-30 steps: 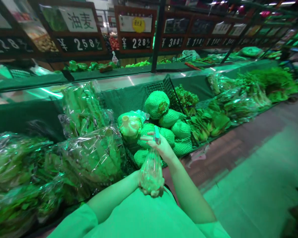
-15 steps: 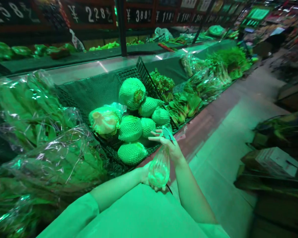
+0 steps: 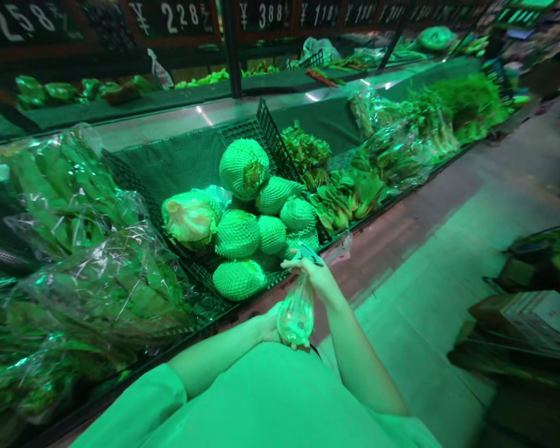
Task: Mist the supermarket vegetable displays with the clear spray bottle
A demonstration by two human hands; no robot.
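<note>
A small clear plastic bag (image 3: 297,310) with something pale inside hangs in front of my chest. My right hand (image 3: 316,275) is closed on the bag's twisted top, pinching it from above. My left hand (image 3: 271,325) cups the bag's bottom from underneath, its fingers curled round it. Just beyond my hands lies a pile of several round vegetables in foam netting (image 3: 261,214) in a black plastic crate (image 3: 266,127). One cabbage wrapped in clear film (image 3: 190,216) rests on the pile's left side.
Bagged leafy greens (image 3: 98,274) fill the counter at left. Loose greens (image 3: 350,193) and bundled herbs (image 3: 452,106) run along the counter to the right. Price boards (image 3: 177,17) hang above. The aisle floor (image 3: 438,249) stretches right, with cardboard boxes (image 3: 527,317) at its right edge.
My view has swung right and down along the counter, bringing the aisle and boxes into sight. Both hands have kept hold of the bag, and the right hand has lowered slightly.
</note>
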